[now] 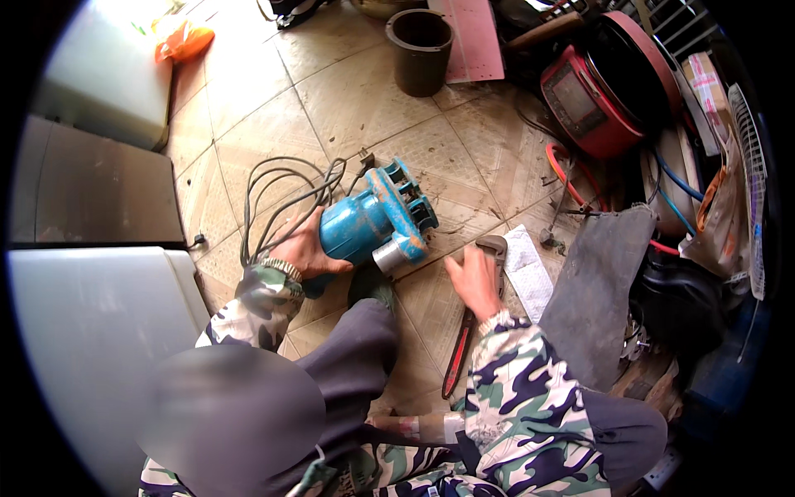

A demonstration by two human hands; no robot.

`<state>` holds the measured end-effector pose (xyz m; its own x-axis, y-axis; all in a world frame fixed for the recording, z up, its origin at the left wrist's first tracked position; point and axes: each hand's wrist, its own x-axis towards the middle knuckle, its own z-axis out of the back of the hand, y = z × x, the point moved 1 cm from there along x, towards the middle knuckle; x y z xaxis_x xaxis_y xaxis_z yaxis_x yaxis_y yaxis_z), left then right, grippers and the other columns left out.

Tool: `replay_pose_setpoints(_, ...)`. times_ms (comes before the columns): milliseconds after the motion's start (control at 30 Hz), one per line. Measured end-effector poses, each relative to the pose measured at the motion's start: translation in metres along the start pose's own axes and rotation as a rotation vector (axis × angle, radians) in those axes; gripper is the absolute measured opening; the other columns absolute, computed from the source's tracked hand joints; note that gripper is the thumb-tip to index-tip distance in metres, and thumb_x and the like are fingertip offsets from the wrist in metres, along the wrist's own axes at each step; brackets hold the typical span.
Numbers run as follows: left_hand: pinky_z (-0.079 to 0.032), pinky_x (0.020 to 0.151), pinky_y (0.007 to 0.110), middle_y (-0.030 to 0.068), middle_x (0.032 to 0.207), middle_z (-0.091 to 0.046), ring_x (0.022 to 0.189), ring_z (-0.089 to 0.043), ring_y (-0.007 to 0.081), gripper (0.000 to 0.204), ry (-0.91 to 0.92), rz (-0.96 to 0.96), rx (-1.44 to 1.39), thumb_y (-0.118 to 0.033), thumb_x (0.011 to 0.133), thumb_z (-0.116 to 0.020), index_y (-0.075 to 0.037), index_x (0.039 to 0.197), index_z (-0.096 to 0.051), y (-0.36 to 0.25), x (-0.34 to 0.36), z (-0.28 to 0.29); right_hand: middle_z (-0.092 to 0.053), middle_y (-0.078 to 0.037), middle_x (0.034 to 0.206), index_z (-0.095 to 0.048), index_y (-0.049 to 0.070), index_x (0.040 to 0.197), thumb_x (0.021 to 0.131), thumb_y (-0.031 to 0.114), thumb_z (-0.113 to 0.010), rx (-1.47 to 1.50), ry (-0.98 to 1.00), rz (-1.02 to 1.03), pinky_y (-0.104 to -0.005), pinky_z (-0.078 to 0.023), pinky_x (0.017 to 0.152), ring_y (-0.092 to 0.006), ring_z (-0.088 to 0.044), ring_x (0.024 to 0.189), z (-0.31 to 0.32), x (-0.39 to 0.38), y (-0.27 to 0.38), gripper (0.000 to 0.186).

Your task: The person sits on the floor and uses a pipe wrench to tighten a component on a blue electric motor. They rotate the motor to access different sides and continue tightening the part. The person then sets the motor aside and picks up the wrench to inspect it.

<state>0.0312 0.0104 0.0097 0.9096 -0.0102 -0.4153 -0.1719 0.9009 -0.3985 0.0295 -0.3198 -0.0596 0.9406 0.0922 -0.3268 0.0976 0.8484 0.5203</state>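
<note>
Machine (358, 225), blue-cased, sits against the left grip (308, 247), thumb and fingers wrapped round its end: steadying seems the step! Right grip (475, 280) half-curls over the wrench (459, 352), hold impossible to tell; lifting would call for firmly closed fingers.

Left hand (305, 247) grips the plain end of a scuffed blue pump (356, 225), thumb along the lower side; flanged end, with a bare metal collar, faces right. Dark cord (277, 166) loops loosely beside it on the tiled floor (348, 108), plug (365, 157) near the flange. Right hand (476, 280) is at the head of a red-handled wrench (457, 360); whether the fingers close on it cannot be told. White paper (527, 269) lies just right of the wrench, grey sheet (598, 282) beyond. Brown metal pot (419, 62) stands upright farther off, beside a pink board (470, 37). Orange bag (182, 40), upper left.
</note>
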Motion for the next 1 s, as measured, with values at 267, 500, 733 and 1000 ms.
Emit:
replay_pose_setpoints(267, -0.049, 0.104, 0.049, 0.0279, 0.122, -0.063, 0.118, -0.06, 0.044, 0.115, -0.025, 0.001, 0.005, -0.052, 0.051, -0.094, 0.0, 0.143, -0.047, -0.005, 0.011, -0.013, -0.068, -0.029, 0.103, -0.065, -0.002, 0.098, 0.084, 0.022, -0.068, 0.27, 0.053, 0.211, -0.0512, -0.052, 0.086, -0.0457, -0.065, 0.099, 0.02, 0.07, 0.032, 0.028)
replay_pose_setpoints(500, -0.046, 0.108, 0.047, 0.0274, 0.132, -0.06, 0.126, -0.058, 0.0419, 0.119, -0.037, -0.014, 0.005, -0.046, 0.05, -0.096, 0.001, 0.146, -0.044, 0.002, 0.015, -0.023, -0.068, -0.024, 0.095, -0.065, -0.002, 0.091, 0.083, 0.016, -0.067, 0.185, 0.01, 0.314, -0.0519, -0.054, 0.083, -0.0448, -0.067, 0.094, -0.007, 0.071, 0.014, 0.019)
replay_pose_setpoints(733, -0.045, 0.111, 0.045, 0.0269, 0.138, -0.054, 0.13, -0.054, 0.0421, 0.121, 0.021, -0.006, -0.007, -0.037, 0.049, -0.098, 0.004, 0.147, -0.04, -0.005, 0.016, -0.025, -0.067, -0.021, 0.088, -0.067, 0.002, 0.082, 0.081, 0.007, -0.064, 0.18, -0.117, 0.399, -0.0471, -0.057, 0.078, -0.0384, -0.069, 0.087, -0.014, 0.054, 0.006, 0.005)
replay_pose_setpoints(1000, -0.049, 0.108, 0.046, 0.023, 0.141, -0.055, 0.129, -0.057, 0.039, 0.119, 0.053, -0.118, 0.233, -0.044, 0.051, -0.096, -0.003, 0.148, -0.042, -0.015, 0.0, -0.02, -0.066, -0.019, 0.088, -0.065, 0.002, 0.086, 0.083, 0.008, -0.063, 0.179, -0.164, 0.27, -0.0472, -0.056, 0.078, -0.0374, -0.067, 0.089, -0.025, -0.012, 0.003, 0.007)
